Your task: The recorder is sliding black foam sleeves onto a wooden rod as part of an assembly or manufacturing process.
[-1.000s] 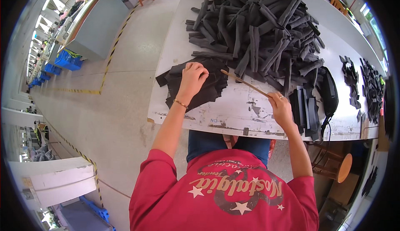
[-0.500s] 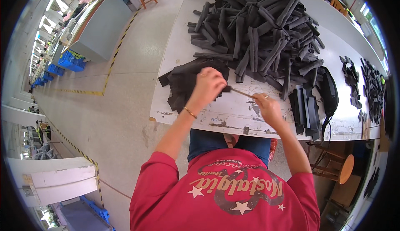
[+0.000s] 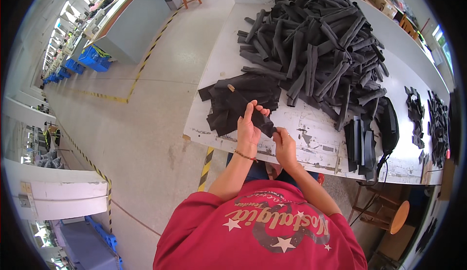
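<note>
A dark fabric strip or tube point(image 3: 264, 125) runs between my hands above the table's near edge. My left hand point(image 3: 249, 130) is closed around it, thumb up and fingertips curled. At its near end, my right hand point(image 3: 285, 147) pinches the fabric between thumb and fingers. Beyond the left hand, a light brown tip point(image 3: 231, 88) shows against the black fabric; whether it belongs to a stick inside the strip I cannot tell. Just under and behind my left hand lies a loose stack of flat black fabric pieces point(image 3: 219, 119).
A big heap of dark rolled tubes point(image 3: 316, 51) covers the far middle of the white table point(image 3: 221, 58). Flat dark strips point(image 3: 359, 143) and a black pouch-like item point(image 3: 388, 126) with a cord lie to the right. A wooden stool point(image 3: 400, 216) stands below the right edge.
Both hands have come nearer to me and closer together. The thin stick that stretched between them no longer shows there; dark fabric now spans the gap. The view has shifted slightly.
</note>
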The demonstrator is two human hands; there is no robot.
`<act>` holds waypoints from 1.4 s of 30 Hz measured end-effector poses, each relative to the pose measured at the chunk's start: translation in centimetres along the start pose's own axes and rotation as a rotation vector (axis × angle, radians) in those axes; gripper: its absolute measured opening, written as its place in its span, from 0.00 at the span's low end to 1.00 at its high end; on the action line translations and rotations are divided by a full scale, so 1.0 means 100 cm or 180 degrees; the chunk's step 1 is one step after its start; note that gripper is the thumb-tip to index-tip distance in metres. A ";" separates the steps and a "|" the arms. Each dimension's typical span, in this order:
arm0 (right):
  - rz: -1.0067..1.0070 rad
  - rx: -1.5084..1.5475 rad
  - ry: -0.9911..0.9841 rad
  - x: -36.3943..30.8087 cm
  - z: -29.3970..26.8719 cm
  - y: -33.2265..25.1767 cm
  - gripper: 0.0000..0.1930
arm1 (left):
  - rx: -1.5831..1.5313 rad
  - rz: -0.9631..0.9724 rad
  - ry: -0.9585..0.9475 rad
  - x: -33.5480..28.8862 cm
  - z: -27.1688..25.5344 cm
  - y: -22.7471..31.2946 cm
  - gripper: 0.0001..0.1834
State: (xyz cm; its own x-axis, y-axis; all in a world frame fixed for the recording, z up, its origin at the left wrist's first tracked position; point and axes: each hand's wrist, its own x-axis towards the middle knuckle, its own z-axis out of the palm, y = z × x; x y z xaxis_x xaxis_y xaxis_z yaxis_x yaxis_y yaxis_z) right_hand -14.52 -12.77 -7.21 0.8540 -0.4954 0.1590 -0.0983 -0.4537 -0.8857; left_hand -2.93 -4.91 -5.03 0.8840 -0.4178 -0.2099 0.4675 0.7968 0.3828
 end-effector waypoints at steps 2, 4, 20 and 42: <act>0.0051 -0.0047 0.0082 -0.008 0.003 -0.002 0.06 | 0.0247 0.0053 0.0336 0.000 0.001 0.001 0.12; 0.0240 -0.0149 -0.0124 -0.021 0.002 -0.003 0.05 | 0.0223 0.0098 0.0411 0.005 0.001 0.005 0.12; 0.0791 0.0018 -0.0981 -0.119 -0.092 -0.002 0.06 | 0.0861 0.0491 0.0375 0.037 0.010 0.045 0.15; -0.0187 0.0911 0.0223 0.026 -0.043 -0.011 0.04 | 0.0401 -0.0080 0.1041 0.005 -0.007 -0.007 0.15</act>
State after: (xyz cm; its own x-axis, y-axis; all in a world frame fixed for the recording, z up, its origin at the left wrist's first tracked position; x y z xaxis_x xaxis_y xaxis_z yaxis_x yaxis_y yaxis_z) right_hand -14.35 -16.74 -3.91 0.8156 -0.5290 0.2346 0.1069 -0.2607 -0.9595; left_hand -2.80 -5.36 -5.98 0.8326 -0.2585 -0.4899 0.5044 0.7194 0.4776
